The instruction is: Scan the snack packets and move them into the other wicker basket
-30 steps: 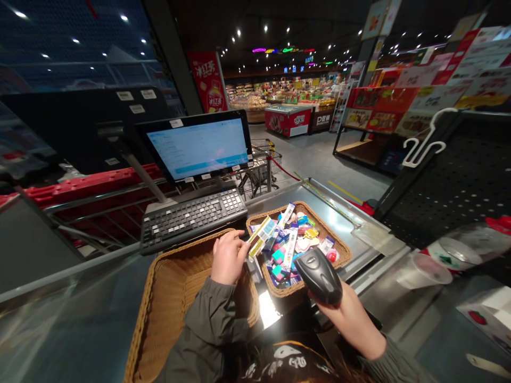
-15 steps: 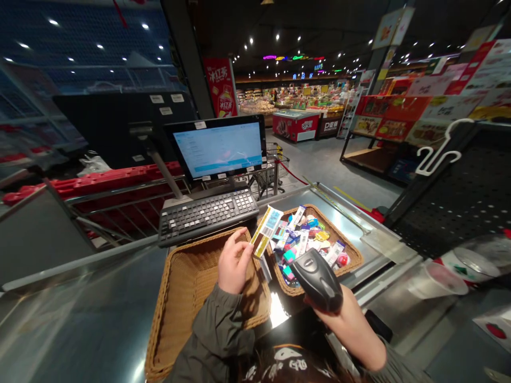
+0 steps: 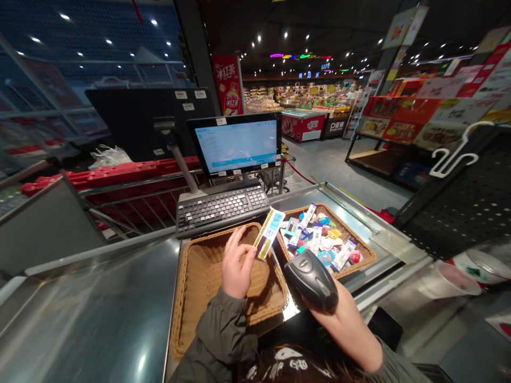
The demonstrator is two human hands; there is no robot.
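Note:
My left hand (image 3: 237, 263) pinches a flat blue-and-yellow packaged card (image 3: 269, 234) by its lower end, above the rim between two wicker baskets. Under that hand sits the nearer wicker basket (image 3: 187, 279), its woven bottom showing. My right hand (image 3: 339, 319) grips a black handheld barcode scanner (image 3: 312, 287), which points up and to the left, towards the card. To the right of the card, a farther wicker basket (image 3: 361, 250) holds several small, colourful packaged goods.
Both baskets stand on a steel checkout counter (image 3: 120, 314). A keyboard (image 3: 222, 209) and a monitor (image 3: 235, 143) stand just beyond them. A clear plastic cup (image 3: 451, 282) and a black pegboard (image 3: 459, 202) are at the right, with a red railing (image 3: 120, 178) at the left.
The card has risen and moved away from the farther basket. My head view has turned, shifting the counter and baskets to the right. The scanner stays in my right hand.

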